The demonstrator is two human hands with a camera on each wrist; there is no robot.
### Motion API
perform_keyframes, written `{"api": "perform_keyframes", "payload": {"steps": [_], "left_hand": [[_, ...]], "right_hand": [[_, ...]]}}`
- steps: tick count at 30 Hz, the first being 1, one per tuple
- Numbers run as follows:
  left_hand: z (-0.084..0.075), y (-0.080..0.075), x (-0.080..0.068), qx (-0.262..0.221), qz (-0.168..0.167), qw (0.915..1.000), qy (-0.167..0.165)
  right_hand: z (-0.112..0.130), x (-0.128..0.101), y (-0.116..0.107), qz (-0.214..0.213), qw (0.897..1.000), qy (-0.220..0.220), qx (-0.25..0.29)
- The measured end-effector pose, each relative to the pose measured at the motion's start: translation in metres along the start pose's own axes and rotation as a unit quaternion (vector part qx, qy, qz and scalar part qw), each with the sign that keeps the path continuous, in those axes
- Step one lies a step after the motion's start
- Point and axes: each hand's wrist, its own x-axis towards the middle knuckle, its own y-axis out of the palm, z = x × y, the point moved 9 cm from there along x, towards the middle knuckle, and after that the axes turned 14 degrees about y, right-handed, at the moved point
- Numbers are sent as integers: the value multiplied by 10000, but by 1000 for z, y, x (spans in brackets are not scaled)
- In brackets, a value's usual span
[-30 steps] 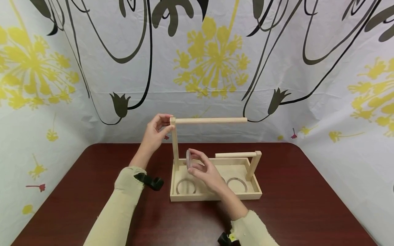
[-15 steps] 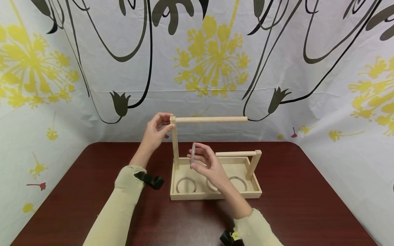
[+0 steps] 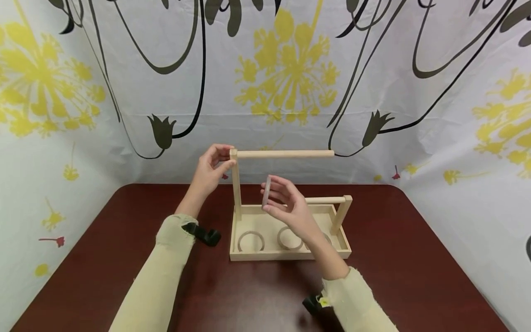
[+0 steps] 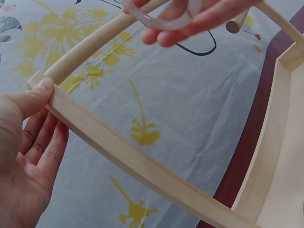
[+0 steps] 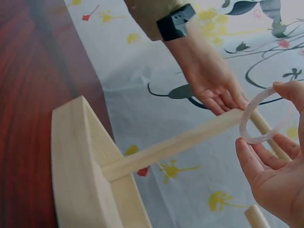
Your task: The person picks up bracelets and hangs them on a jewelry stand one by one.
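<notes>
My left hand pinches the top of the tall post of a wooden bangle stand, where the upper rod joins it. Between the thumb and fingertips of my right hand is a pale translucent bangle, held upright above the tray and below the upper rod's level. In the right wrist view the bangle shows as a full ring, overlapping the post top. Inside the tray lie a left bangle, a middle bangle and a third, partly hidden by my right wrist.
A shorter post with a lower rod stands at the tray's right end; my right hand covers that rod's left part. Both rods have free ends. The stand sits on a dark red table, with a patterned cloth behind.
My right hand has lifted the bangle higher and a little to the right, uncovering the middle bangle. My left hand keeps its grip on the post. The head view has tilted slightly down.
</notes>
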Motion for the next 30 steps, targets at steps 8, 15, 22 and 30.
{"api": "perform_keyframes", "payload": {"steps": [8,15,22,30], "left_hand": [[2,0,3,-35,-52,9999,102],[2,-1,4,-1,-103,9999,92],[3,-2,4,-60,-72,10000,-13],[3,-1,5,-89,-89,9999,36]], "right_hand": [[18,0,-22,-178,9991,-348,-151],[25,-6,-44,-358,9981,-443,-252],[30,-11,-59,-477,9968,-554,-326],[32,-15,-75,-809,9941,-604,-400]]}}
